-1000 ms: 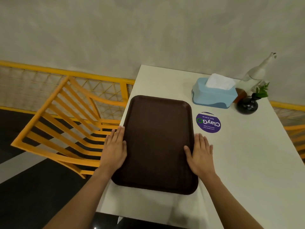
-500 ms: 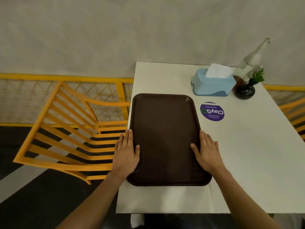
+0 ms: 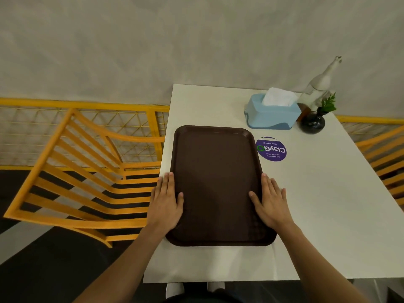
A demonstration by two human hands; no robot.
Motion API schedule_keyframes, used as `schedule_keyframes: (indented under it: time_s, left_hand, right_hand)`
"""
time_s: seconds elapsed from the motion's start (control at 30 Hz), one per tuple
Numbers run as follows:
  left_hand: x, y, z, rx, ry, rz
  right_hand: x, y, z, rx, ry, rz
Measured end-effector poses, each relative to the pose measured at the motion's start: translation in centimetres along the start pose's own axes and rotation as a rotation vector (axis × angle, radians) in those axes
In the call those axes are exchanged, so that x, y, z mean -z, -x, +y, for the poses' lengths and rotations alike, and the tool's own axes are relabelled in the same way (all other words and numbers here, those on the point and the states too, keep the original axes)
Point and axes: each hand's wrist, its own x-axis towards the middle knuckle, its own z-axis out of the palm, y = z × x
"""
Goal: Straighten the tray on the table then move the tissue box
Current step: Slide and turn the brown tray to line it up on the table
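A dark brown tray [image 3: 216,171] lies on the white table [image 3: 328,215], along its left side, its long edges roughly parallel to the table's left edge. My left hand [image 3: 165,200] rests flat on the tray's left rim and my right hand [image 3: 270,202] on its right rim, thumbs lying on the tray's surface. A light blue tissue box [image 3: 272,114] with a white tissue sticking out stands at the back of the table, beyond the tray's far right corner and apart from it.
A purple round sticker [image 3: 271,149] lies on the table right of the tray. A dark round vase with a green sprig [image 3: 313,123] and a pale bottle [image 3: 321,82] stand right of the tissue box. Yellow chairs [image 3: 83,178] and a yellow railing flank the table.
The tray has turned from slanted to square with the table's edge under both hands. The view has shifted, so the table sits straighter in frame.
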Motion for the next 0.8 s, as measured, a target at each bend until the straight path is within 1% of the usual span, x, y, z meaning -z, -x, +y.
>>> schedule_keyframes:
  time_s: [0.2,0.57,0.8]
  left_hand:
    - [0.1,-0.3,-0.5,-0.006,0.034,-0.01]
    - [0.0,-0.7,-1.1,-0.003,0.058,-0.006]
    - [0.3,-0.6,-1.1,-0.014,0.115,0.003]
  right_hand:
    - [0.1,-0.2,-0.5,0.021,0.02,-0.002]
    - [0.0,-0.5,-0.8,0.018,0.006,-0.01]
    - [-0.1,-0.4,-0.8,-0.003,-0.026,-0.018]
